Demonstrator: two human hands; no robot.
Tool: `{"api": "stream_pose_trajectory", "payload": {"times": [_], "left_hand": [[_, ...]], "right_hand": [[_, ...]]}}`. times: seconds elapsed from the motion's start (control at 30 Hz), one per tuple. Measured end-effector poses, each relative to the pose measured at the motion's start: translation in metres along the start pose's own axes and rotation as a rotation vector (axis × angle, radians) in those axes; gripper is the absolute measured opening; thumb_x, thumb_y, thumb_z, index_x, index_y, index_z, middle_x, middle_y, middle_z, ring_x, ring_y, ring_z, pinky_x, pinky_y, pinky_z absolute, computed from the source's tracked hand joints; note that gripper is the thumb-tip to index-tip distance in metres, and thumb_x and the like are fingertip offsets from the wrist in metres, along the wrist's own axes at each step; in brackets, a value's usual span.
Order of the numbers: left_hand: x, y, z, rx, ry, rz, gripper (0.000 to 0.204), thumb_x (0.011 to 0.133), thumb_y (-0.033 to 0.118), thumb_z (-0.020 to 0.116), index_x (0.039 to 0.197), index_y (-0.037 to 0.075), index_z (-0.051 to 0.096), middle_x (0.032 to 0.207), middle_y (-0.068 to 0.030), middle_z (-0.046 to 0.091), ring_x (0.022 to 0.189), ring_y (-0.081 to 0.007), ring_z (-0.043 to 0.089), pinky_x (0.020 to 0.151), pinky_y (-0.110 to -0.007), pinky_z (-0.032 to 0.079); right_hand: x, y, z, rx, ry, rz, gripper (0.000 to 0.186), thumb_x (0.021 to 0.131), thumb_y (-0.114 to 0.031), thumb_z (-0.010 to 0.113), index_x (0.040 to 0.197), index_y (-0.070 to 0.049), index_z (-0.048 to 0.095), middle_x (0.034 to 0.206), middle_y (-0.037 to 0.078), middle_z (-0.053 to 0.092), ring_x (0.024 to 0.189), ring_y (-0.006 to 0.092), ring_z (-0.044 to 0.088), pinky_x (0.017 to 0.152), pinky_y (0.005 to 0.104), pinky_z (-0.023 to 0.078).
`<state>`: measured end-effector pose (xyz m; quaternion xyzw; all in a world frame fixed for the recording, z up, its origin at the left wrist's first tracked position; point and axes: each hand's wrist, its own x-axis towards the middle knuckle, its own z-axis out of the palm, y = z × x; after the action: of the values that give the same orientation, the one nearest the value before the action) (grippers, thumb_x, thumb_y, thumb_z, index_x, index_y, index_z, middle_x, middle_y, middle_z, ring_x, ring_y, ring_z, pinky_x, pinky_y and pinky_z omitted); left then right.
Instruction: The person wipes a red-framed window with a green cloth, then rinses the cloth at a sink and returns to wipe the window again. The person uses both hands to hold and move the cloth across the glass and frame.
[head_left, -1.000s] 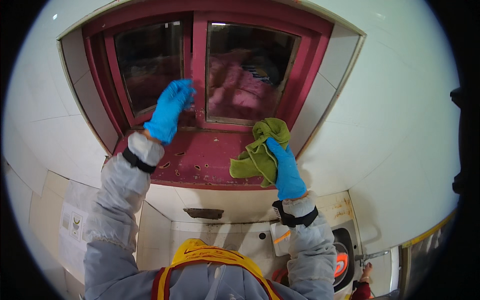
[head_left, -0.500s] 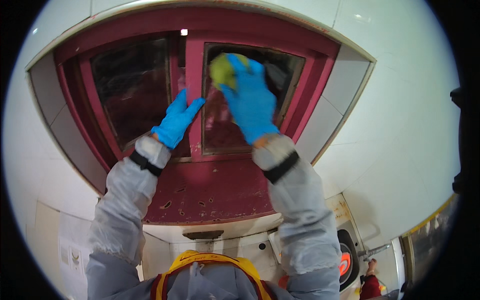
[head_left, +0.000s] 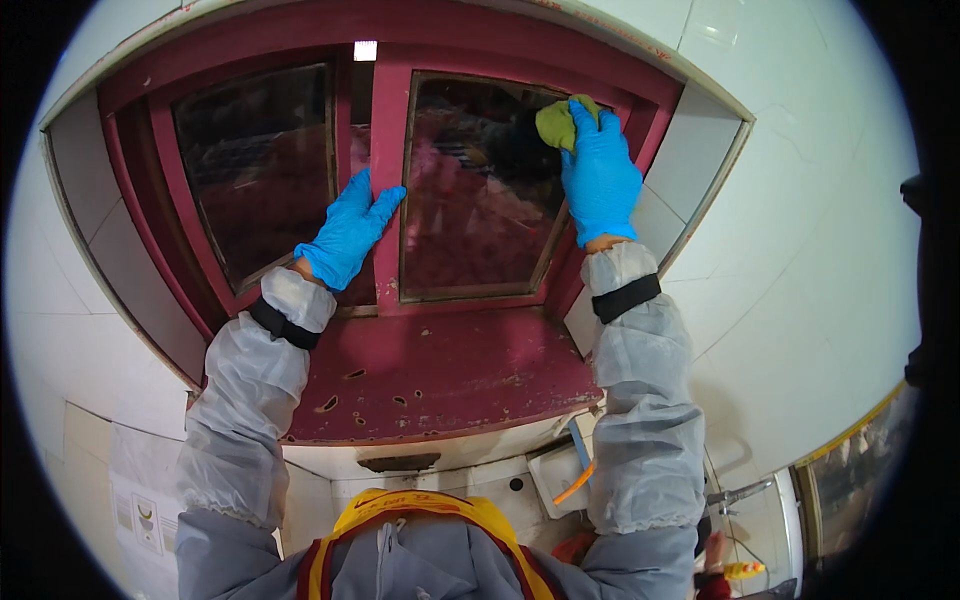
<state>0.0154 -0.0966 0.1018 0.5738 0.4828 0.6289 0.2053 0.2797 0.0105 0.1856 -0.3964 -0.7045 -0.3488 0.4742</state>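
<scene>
My right hand (head_left: 602,180), in a blue glove, is closed on a yellow-green cloth (head_left: 556,125). It presses the cloth to the upper right corner of a glass pane (head_left: 475,200) in a dark red sliding window. Also in a blue glove, my left hand (head_left: 348,235) rests against the window's middle upright (head_left: 389,130), its thumb and fingers apart. The left pane (head_left: 260,170) stands beyond that hand. Both forearms wear translucent sleeve covers with black bands at the wrists.
A dark red sill (head_left: 440,375) with chipped paint juts out below the window. White tiled wall (head_left: 800,220) surrounds the recess. Lower right are a sink tap (head_left: 740,493), a light-coloured basin (head_left: 560,475) with blue and orange items, and another person's red sleeve (head_left: 712,585).
My right hand has moved the cloth from the pane's upper left to its upper right corner. My left hand has stayed at the middle upright.
</scene>
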Motion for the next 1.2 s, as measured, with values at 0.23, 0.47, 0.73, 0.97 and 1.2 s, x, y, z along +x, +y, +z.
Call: {"api": "stream_pose_trajectory", "payload": {"times": [0.23, 0.47, 0.73, 0.97, 1.2], "left_hand": [[-0.011, 0.012, -0.031, 0.376, -0.279, 0.079, 0.054, 0.104, 0.031, 0.036, 0.151, 0.007, 0.024, 0.156, -0.0097, 0.027, 0.143, -0.0232, 0.026, 0.119, -0.035, 0.020], [-0.007, 0.006, -0.037, -0.178, -0.262, -0.192, 0.057, 0.104, 0.030, 0.032, 0.153, 0.006, 0.014, 0.159, -0.0100, 0.018, 0.146, -0.0265, 0.020, 0.121, -0.039, 0.014], [-0.005, 0.005, -0.035, -0.142, -0.268, -0.178, 0.060, 0.103, 0.030, 0.033, 0.153, 0.004, 0.013, 0.159, -0.0102, 0.017, 0.146, -0.0269, 0.020, 0.122, -0.039, 0.015], [-0.001, 0.012, -0.028, -0.209, -0.219, -0.303, 0.058, 0.105, 0.035, 0.029, 0.153, 0.006, 0.013, 0.159, -0.0083, 0.019, 0.145, -0.0225, 0.020, 0.122, -0.036, 0.014], [0.002, 0.005, -0.026, -0.093, -0.158, -0.275, 0.067, 0.100, 0.051, 0.035, 0.152, 0.009, 0.024, 0.154, -0.0072, 0.030, 0.140, -0.0237, 0.030, 0.117, -0.037, 0.020]], "right_hand": [[0.027, -0.107, 0.003, 0.352, 0.091, -0.114, 0.050, 0.078, -0.016, 0.072, 0.126, -0.019, 0.059, 0.114, 0.008, 0.058, 0.093, 0.0300, 0.064, 0.068, 0.0395, 0.057], [-0.035, -0.111, 0.019, 0.312, -0.127, -0.268, 0.055, 0.080, -0.010, 0.065, 0.133, -0.021, 0.054, 0.109, 0.008, 0.056, 0.086, 0.0268, 0.063, 0.057, 0.0347, 0.056], [-0.147, -0.116, 0.043, 0.311, -0.342, -0.387, 0.068, 0.083, -0.005, 0.057, 0.145, -0.023, 0.039, 0.107, 0.009, 0.053, 0.079, 0.0246, 0.061, 0.052, 0.0335, 0.055], [-0.188, -0.104, 0.051, 0.371, -0.788, -0.513, 0.059, 0.086, -0.007, 0.058, 0.139, -0.031, 0.048, 0.119, 0.014, 0.056, 0.090, 0.0322, 0.065, 0.062, 0.0413, 0.057], [-0.188, -0.018, 0.037, 0.183, -0.849, -0.424, 0.031, 0.090, -0.016, 0.056, 0.120, -0.014, 0.061, 0.100, 0.012, 0.066, 0.086, 0.0322, 0.068, 0.068, 0.0402, 0.055]]}}
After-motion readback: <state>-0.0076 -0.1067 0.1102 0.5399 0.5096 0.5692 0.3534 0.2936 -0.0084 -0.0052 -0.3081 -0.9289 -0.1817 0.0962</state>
